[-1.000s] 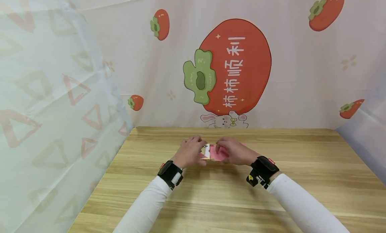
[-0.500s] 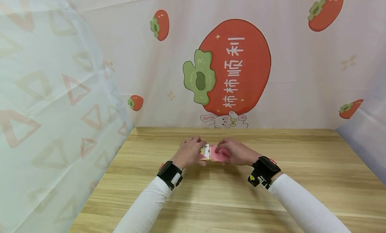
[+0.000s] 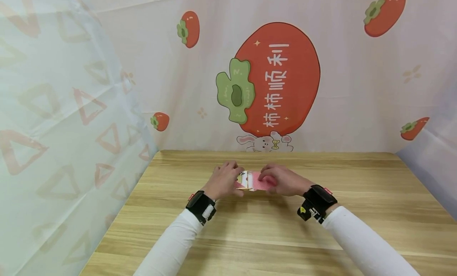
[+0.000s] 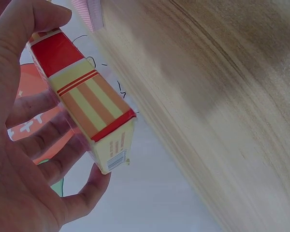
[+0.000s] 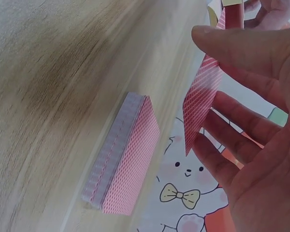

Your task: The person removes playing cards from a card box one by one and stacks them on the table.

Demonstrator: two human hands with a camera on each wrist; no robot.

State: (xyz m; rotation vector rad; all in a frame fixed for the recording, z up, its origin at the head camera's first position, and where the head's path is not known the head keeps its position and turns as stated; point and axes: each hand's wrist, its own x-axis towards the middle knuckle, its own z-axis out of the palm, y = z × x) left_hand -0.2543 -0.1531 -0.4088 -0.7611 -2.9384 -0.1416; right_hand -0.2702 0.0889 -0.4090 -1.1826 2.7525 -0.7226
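Note:
My left hand [image 3: 224,181] grips a small playing card box [image 4: 94,99], striped orange and cream with red bands and a barcode on its end. From above, an "A" shows on the face of the box [image 3: 244,181]. Close on its right, my right hand [image 3: 285,181] pinches playing cards [image 5: 203,92] with pink patterned backs between thumb and fingers. How many cards it holds cannot be told. A pale flap shows between the box and these cards. Below the right hand, a squared deck of cards [image 5: 130,154] with pink backs lies on the table.
The wooden table [image 3: 228,236] reaches back to a hanging cloth [image 3: 342,109] printed with persimmons and a rabbit. Another cloth [image 3: 71,109] with triangles hangs along the left side. Both wrists wear black camera straps [image 3: 319,200].
My right hand has shifted slightly right with the cards, so the gap to the box has widened and the pale flap shows more. The left hand has stayed in place.

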